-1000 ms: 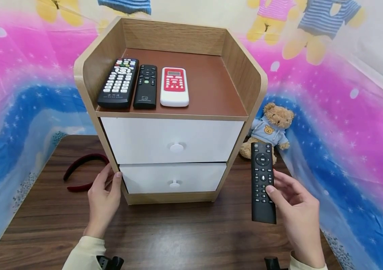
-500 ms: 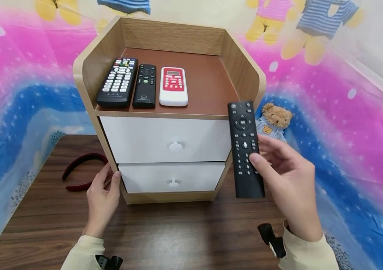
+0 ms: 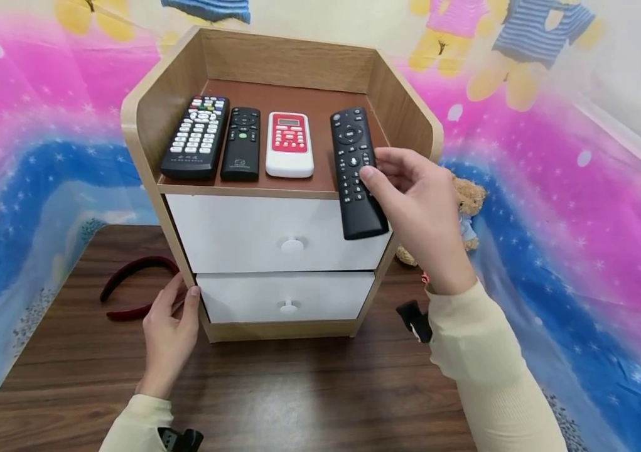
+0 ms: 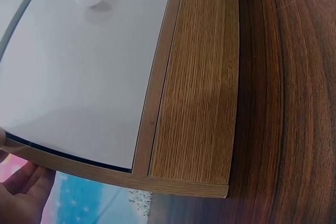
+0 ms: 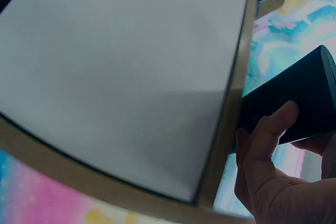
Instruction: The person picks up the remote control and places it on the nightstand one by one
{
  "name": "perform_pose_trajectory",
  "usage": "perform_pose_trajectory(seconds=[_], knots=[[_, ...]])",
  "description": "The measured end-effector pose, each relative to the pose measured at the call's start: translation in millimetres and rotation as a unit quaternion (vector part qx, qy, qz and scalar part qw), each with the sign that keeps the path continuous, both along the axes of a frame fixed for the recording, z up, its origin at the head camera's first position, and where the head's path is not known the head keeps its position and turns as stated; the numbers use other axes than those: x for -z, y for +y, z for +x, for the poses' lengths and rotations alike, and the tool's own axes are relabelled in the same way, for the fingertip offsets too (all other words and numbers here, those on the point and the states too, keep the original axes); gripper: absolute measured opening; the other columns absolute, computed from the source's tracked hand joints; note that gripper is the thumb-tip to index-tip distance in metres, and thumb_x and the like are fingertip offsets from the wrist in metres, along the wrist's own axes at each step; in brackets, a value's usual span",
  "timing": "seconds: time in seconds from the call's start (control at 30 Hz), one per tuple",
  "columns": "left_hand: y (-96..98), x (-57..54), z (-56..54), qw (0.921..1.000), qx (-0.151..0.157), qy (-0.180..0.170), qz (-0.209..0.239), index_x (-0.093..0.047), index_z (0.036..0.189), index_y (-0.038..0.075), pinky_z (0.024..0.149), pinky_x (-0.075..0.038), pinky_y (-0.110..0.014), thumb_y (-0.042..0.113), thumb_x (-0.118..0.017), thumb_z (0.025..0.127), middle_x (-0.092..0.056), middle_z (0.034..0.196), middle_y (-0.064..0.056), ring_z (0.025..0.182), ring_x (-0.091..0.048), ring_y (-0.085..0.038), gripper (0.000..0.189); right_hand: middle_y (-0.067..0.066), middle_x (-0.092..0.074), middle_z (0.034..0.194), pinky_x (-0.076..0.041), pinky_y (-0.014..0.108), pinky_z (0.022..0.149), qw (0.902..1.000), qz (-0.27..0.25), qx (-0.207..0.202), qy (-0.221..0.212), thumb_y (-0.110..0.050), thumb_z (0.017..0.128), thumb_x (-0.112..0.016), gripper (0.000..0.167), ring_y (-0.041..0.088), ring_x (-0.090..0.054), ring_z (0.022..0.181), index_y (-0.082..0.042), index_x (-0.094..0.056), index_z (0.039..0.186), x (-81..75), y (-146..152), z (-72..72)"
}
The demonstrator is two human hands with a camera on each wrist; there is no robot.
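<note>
My right hand (image 3: 419,210) pinches a long black remote control (image 3: 354,169) by its right side, thumb on the buttons. The remote slants in front of the right part of the small cabinet's brown top (image 3: 320,141); the right wrist view shows its dark underside (image 5: 294,93) with fingers beneath. On that top lie a big black remote with white buttons (image 3: 196,135), a slim black remote (image 3: 241,144) and a white remote with a red face (image 3: 289,144). My left hand (image 3: 170,326) grips the cabinet's lower left edge, also seen in the left wrist view (image 4: 26,192).
The wooden cabinet has two white drawers, an upper drawer (image 3: 230,232) and a lower drawer (image 3: 241,298), both closed. A dark red headband (image 3: 128,276) lies on the wooden table (image 3: 275,389) at left. A teddy bear (image 3: 469,198) sits behind my right hand. Patterned cloth surrounds the table.
My right hand has carried the black remote up and to the left, from beside the cabinet to the front of its top. My left hand stays on the cabinet edge.
</note>
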State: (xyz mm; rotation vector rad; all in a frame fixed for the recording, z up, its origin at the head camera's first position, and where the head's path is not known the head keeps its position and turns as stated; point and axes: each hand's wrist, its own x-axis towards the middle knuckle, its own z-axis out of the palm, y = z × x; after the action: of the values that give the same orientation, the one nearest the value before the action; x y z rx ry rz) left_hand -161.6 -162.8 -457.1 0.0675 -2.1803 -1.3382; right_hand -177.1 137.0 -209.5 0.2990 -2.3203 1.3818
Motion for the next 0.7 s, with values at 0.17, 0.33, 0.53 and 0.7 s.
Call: perform_pose_trajectory(seconds=[0.17, 0.33, 0.53, 0.7], knots=[[0.0, -1.1, -0.1, 1.0000, 0.002, -0.001, -0.003, -0.054, 0.137, -0.005, 0.081, -0.036, 0.002, 0.014, -0.058, 0.100, -0.062, 0.118, -0.024, 0.109, -0.061, -0.033, 0.042, 0.014, -0.072, 0.108, -0.055, 0.028, 0.079, 0.9991, 0.035, 0.013, -0.019, -0.022, 0.096, -0.065, 0.034, 0.019, -0.068, 0.092, -0.001, -0.067, 0.123, -11.2, -11.3, -20.8], [-0.6, -0.4, -0.9, 1.0000, 0.000, 0.004, -0.007, -0.056, 0.137, -0.003, 0.081, -0.037, 0.002, 0.014, -0.058, 0.100, -0.063, 0.117, -0.023, 0.107, -0.062, -0.030, 0.040, 0.012, -0.071, 0.111, -0.058, 0.031, 0.081, 0.9972, 0.050, 0.019, -0.052, -0.025, 0.097, -0.063, 0.037, 0.018, -0.068, 0.095, -0.003, -0.066, 0.126, -20.5, -20.8, -37.0], [-0.9, 1.3, -0.9, 0.9999, 0.001, 0.006, -0.012, -0.057, 0.136, -0.002, 0.080, -0.038, 0.002, 0.014, -0.059, 0.100, -0.064, 0.115, -0.022, 0.106, -0.062, -0.029, 0.040, 0.007, -0.071, 0.108, -0.056, 0.027, 0.076, 0.9935, 0.067, 0.026, -0.088, -0.029, 0.097, -0.063, 0.036, 0.013, -0.067, 0.091, -0.006, -0.067, 0.124, -25.4, -24.8, -53.6], [-1.7, 0.8, -0.7, 0.9999, 0.001, 0.008, -0.012, -0.057, 0.137, -0.002, 0.080, -0.038, 0.002, 0.014, -0.059, 0.100, -0.064, 0.116, -0.022, 0.106, -0.062, -0.029, 0.040, 0.006, -0.070, 0.109, -0.053, 0.024, 0.079, 0.9897, 0.077, 0.046, -0.111, -0.032, 0.094, -0.065, 0.036, 0.013, -0.064, 0.095, -0.008, -0.069, 0.121, -31.0, -26.3, -64.3]])
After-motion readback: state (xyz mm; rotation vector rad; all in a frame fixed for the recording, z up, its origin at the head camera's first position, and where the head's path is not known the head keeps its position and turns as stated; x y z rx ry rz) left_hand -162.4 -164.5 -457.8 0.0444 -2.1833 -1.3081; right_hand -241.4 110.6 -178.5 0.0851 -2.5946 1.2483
